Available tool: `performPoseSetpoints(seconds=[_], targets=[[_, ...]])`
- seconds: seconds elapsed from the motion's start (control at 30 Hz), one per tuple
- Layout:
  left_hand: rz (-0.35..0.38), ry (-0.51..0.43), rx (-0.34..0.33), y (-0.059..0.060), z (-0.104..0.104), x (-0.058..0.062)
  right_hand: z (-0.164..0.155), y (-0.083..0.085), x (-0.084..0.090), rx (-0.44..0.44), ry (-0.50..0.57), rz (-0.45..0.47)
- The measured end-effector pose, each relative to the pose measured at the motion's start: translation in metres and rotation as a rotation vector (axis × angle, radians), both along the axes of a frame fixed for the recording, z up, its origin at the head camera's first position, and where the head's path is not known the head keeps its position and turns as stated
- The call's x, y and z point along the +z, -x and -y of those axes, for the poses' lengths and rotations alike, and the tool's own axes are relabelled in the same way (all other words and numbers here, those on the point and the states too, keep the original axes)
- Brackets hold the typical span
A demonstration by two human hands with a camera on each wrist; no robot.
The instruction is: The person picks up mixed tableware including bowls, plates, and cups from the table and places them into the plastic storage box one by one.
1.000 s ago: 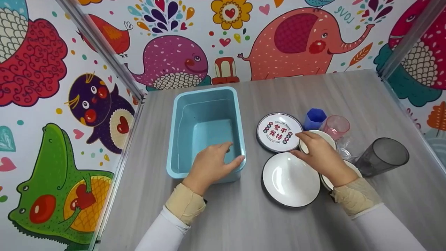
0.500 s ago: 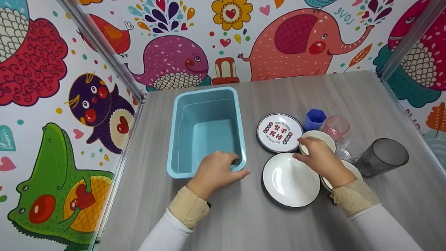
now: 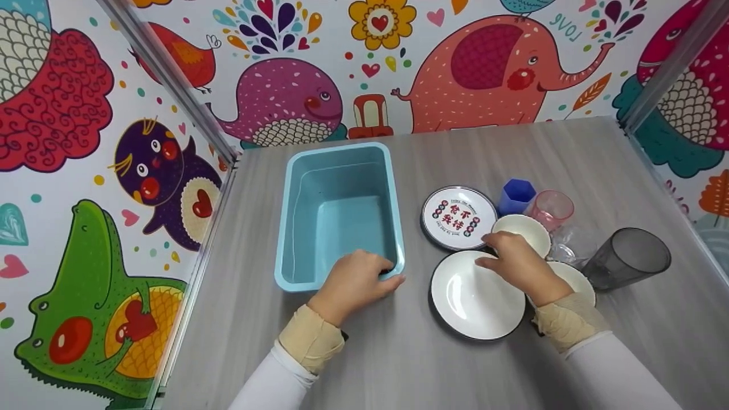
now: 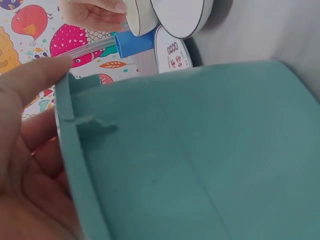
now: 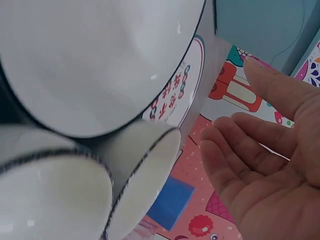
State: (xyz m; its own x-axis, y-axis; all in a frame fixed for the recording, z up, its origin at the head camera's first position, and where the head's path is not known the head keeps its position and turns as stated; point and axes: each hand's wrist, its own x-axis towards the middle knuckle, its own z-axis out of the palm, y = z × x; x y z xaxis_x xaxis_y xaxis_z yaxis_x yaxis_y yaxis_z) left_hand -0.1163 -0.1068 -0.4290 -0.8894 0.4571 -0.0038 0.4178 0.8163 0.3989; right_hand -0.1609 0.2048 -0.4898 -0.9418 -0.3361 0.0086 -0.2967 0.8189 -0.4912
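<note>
A light blue plastic tub (image 3: 283, 228) stands left of the dishes. My left hand (image 3: 353, 282) grips its rim at the near right corner; in the left wrist view the fingers and thumb lie on either side of that rim. To the right, my right hand (image 3: 519, 267) hovers with loosely bent fingers above the dishes, holding nothing. Beneath it are a large white dish (image 3: 475, 302) with a dark rim and a small white bowl (image 3: 525, 230). A second bowl (image 3: 576, 279) is partly hidden by the right wrist. Behind the large dish lies a plate with red lettering (image 3: 455, 216).
Beyond the bowls stand a blue six-sided cup (image 3: 517, 197) and a pink clear cup (image 3: 552, 209). A colourless clear cup (image 3: 572, 246) lies beside a tall grey tumbler (image 3: 629, 262) at the right. Cartoon-printed walls (image 3: 467, 74) enclose the table at the back and sides.
My left hand has moved from over the tub's inside to its near right corner and closed on the rim. The right hand has shifted slightly nearer. The dishes stay put.
</note>
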Motion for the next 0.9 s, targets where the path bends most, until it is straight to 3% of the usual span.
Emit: performPoseSetpoints(seconds=[0.2, 0.5, 0.7, 0.9], targets=[[0.052, -0.003, -0.026, 0.005, -0.001, 0.006, 0.008, 0.002, -0.008, 0.028, -0.011, 0.015], [0.052, 0.015, -0.069, 0.011, 0.002, 0.006, 0.013, 0.01, -0.02, 0.049, -0.001, 0.043], [0.072, 0.015, -0.079, 0.01, 0.002, 0.009, 0.015, 0.016, -0.025, 0.038, -0.025, 0.096], [0.072, 0.035, -0.078, 0.007, 0.001, 0.011, 0.02, 0.017, -0.028, 0.061, -0.03, 0.092]])
